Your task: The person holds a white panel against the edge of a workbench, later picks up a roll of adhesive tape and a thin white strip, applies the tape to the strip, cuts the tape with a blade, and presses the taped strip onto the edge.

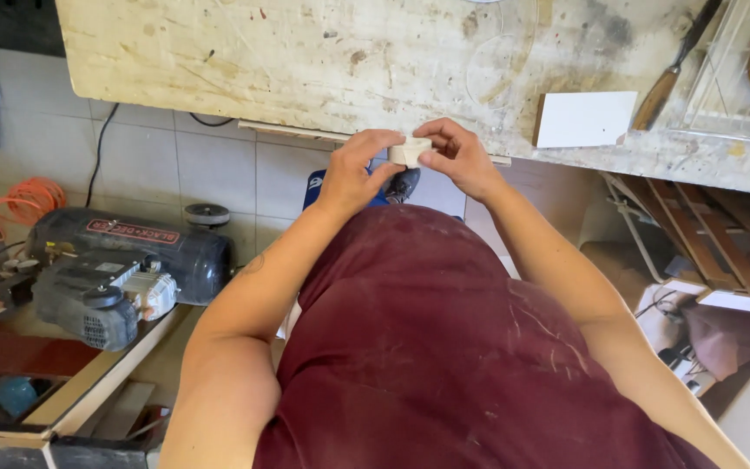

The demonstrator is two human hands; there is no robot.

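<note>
Between both sets of fingertips, just in front of the worn edge of the workbench [219, 52], a small pale block [410, 151] is being held up in the air, touching neither the bench nor anything below it. Its long axis is running roughly left to right, so each short end is facing one hand. The left hand [353, 169] is pinching the block's left end, thumb underneath and forefinger curling over the top, fingers clamped on it. The right hand [460, 158] is gripping the right end in much the same way, fingertips pressing on the upper face and thumb tucking beneath, also closed on the block. Both hands are equally near, since both are touching it; neither is holding it alone. The block is sitting at the very tips of the fingers rather than deep in either palm, and most of its front face is showing between them. Farther out on the bench, a flat white rectangular piece [585, 119] is lying well apart to the right, and a wooden-handled tool [666, 82] is resting beyond that. Down on the left, a dark air compressor [115, 260] is sitting on a low shelf, with an orange coiled hose [19, 204] beside it.
</note>
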